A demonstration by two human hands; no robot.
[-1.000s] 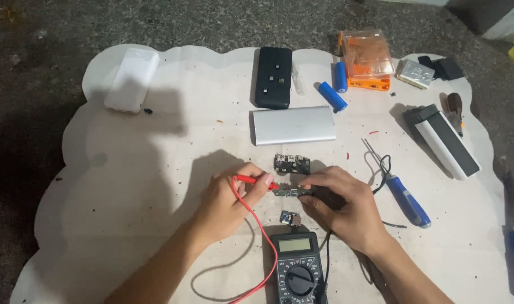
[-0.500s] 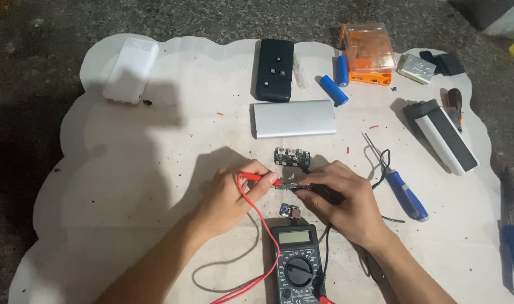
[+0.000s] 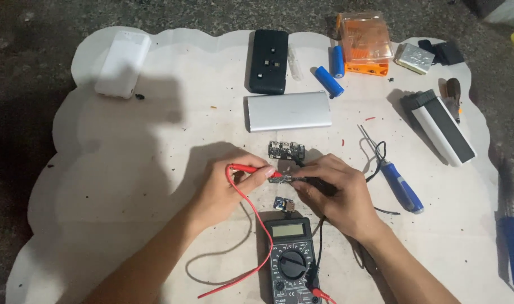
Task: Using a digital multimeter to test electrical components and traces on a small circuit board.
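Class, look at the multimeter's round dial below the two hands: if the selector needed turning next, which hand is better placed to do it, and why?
Probably the right hand: it sits just above the multimeter, nearer its dial than the left hand, though both hold probes.

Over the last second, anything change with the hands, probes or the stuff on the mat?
Nothing visibly changed. The left hand keeps its grip on the red probe, the right hand on the black probe, tips meeting over a small part between them. The multimeter, silver power bank and blue-handled screwdriver lie where they were; only the camera shifted slightly.
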